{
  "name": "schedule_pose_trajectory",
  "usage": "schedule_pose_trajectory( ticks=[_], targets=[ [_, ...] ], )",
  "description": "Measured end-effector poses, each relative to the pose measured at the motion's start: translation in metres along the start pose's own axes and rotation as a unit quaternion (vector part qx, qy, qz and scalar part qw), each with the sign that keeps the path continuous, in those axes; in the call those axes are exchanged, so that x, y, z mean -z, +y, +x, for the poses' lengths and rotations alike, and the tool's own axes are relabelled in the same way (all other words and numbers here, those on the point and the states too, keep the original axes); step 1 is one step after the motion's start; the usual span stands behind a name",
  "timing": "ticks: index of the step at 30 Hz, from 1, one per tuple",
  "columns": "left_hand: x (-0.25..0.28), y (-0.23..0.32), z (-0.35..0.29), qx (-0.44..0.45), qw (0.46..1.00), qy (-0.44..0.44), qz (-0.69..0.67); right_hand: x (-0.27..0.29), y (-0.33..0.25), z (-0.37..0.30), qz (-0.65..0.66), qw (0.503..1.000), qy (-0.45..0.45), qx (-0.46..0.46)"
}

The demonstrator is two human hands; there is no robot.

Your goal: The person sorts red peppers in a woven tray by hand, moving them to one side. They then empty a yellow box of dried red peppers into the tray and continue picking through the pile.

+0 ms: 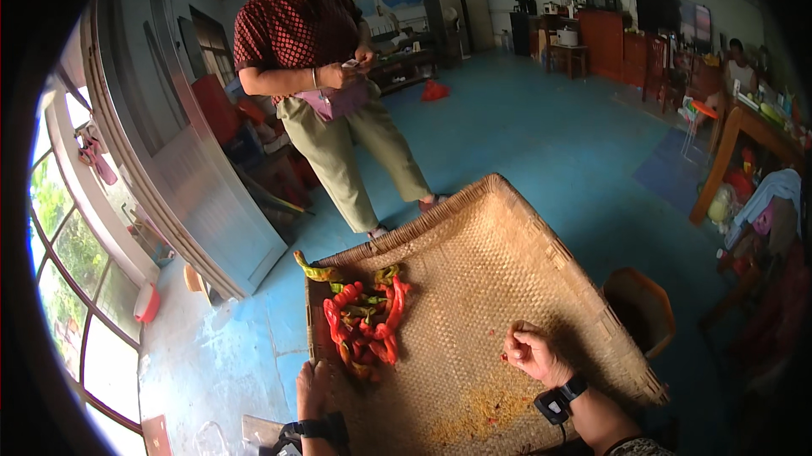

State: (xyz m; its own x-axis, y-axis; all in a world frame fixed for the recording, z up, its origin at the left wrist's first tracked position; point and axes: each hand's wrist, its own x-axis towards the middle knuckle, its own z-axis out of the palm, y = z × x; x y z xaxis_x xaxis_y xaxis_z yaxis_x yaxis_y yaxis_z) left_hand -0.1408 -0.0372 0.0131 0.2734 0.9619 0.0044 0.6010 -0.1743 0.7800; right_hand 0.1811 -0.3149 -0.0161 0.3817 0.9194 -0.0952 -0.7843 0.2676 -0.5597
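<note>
In front of me is a big, shallow woven bamboo tray [474,261] with a raised rim. My left hand [312,390] is closed round its left edge near me. Over the right part of the tray, my right hand [534,354] is curled with its fingers pressed together. A tiny red bit shows at its fingertips, too small to name. Red and green chili peppers [393,312] lie heaped along the tray's left side. Pale yellow seeds [478,414] are scattered on the weave at the near edge, below my right hand.
Beyond the tray stands a person [326,58], hands together at the waist. An orange-rimmed bin [640,308] is close to the tray's right side. A metal door [199,168] stands at left. Another person [740,71] is at far right, near a cluttered wooden table [736,130].
</note>
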Motion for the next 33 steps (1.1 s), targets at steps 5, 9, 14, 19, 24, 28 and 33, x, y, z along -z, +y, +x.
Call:
schedule_pose_trajectory(
  ticks=[5,9,14,19,24,28,33],
  targets=[
    [-0.001,-0.022,0.009,-0.126,0.985,-0.007,0.114,0.007,0.003,0.001,0.027,1.0,-0.012,-0.004],
    [-0.001,-0.008,0.004,-0.017,0.998,0.009,0.059,0.008,0.003,0.002,0.006,1.0,-0.021,-0.003],
    [-0.001,-0.012,0.007,-0.059,0.994,0.027,0.085,0.006,0.001,0.002,-0.024,0.999,-0.044,0.004],
    [0.0,0.005,-0.001,0.014,0.999,0.005,0.036,0.002,0.001,-0.001,-0.02,0.999,-0.03,-0.004],
    [0.002,0.009,-0.004,-0.004,0.999,0.008,0.045,0.0,0.001,-0.003,-0.049,0.998,-0.041,0.005],
    [0.003,0.015,-0.009,-0.013,0.998,0.017,0.051,-0.003,0.0,-0.004,-0.063,0.997,-0.041,0.006],
    [0.003,0.025,-0.011,0.018,0.999,0.003,0.037,-0.001,0.001,-0.002,-0.066,0.997,-0.034,0.015]
  ],
)
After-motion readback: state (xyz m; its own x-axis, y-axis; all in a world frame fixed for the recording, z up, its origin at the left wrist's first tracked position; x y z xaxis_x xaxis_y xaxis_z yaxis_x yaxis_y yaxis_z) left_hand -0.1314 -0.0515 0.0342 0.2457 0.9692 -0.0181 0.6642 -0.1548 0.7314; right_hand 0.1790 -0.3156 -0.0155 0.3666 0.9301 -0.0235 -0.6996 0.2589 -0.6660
